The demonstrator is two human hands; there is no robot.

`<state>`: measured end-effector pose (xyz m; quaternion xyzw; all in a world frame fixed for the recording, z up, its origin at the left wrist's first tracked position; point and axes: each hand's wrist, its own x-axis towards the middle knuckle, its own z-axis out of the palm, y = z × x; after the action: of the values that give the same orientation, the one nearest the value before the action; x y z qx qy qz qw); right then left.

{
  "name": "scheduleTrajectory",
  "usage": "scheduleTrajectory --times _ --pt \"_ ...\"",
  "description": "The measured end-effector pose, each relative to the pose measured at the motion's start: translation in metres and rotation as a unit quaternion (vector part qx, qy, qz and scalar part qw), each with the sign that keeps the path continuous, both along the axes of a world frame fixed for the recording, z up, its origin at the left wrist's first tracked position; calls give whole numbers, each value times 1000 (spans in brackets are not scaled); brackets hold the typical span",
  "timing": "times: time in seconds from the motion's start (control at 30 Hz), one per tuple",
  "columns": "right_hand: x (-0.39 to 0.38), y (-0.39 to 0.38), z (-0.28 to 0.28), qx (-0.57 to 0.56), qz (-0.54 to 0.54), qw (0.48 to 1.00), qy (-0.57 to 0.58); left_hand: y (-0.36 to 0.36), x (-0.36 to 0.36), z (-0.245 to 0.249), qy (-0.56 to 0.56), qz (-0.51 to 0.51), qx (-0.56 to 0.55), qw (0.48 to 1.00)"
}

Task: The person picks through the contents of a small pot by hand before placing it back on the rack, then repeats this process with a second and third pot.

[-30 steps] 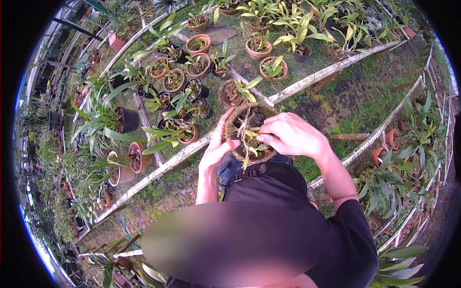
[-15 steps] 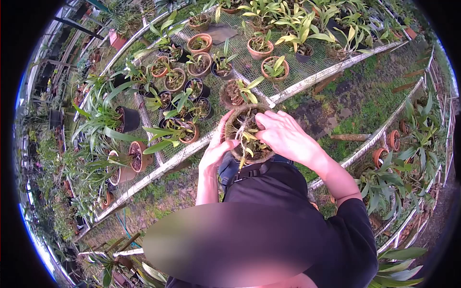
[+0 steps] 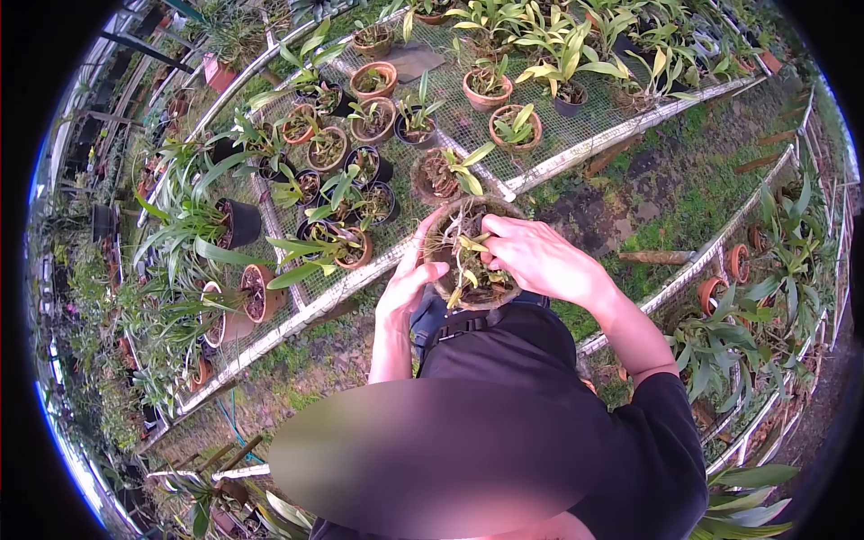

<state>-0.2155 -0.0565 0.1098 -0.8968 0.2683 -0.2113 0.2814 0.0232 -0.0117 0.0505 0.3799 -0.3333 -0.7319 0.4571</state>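
Note:
In front of my waist is a round, weathered plant pot with its open top tipped up toward me. Inside it grows a straggly plant with thin pale roots and small yellow-green leaves. My left hand grips the pot's left side, thumb over the rim. My right hand reaches in from the right, fingers bent together among the stems and potting material. What those fingertips pinch is hidden. Just beyond the pot, a brown pot of chunky bark with a leafy plant stands at the bench corner.
Mesh-topped benches with pale edges carry many potted plants, including a terracotta pot and a black pot at the left. Another bench runs along the right, across a mossy path. A short log lies there.
My right hand has shifted slightly, its fingers more curled inside the pot. The stems and yellow leaves have moved a little. My left hand keeps its hold on the pot.

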Motion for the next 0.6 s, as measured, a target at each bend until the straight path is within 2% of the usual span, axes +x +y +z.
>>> scheduleTrajectory --times 0.17,0.3,0.4,0.5,0.57,0.6 --pt "-3 -4 2 63 11 998 5 -4 0 0 -19 -5 -23 1000" --pt "-6 -4 22 136 7 990 -24 0 3 -1 -8 9 9 1000" --pt "-13 -8 17 159 12 982 -99 5 10 -20 4 43 48 998" --pt "-24 -8 23 179 -33 977 -111 10 10 -33 33 129 76 988" --pt "-34 -7 27 162 -69 975 -135 10 26 -58 41 110 85 989" --pt "-40 -7 26 145 -84 976 -138 10 25 -56 46 109 87 989"
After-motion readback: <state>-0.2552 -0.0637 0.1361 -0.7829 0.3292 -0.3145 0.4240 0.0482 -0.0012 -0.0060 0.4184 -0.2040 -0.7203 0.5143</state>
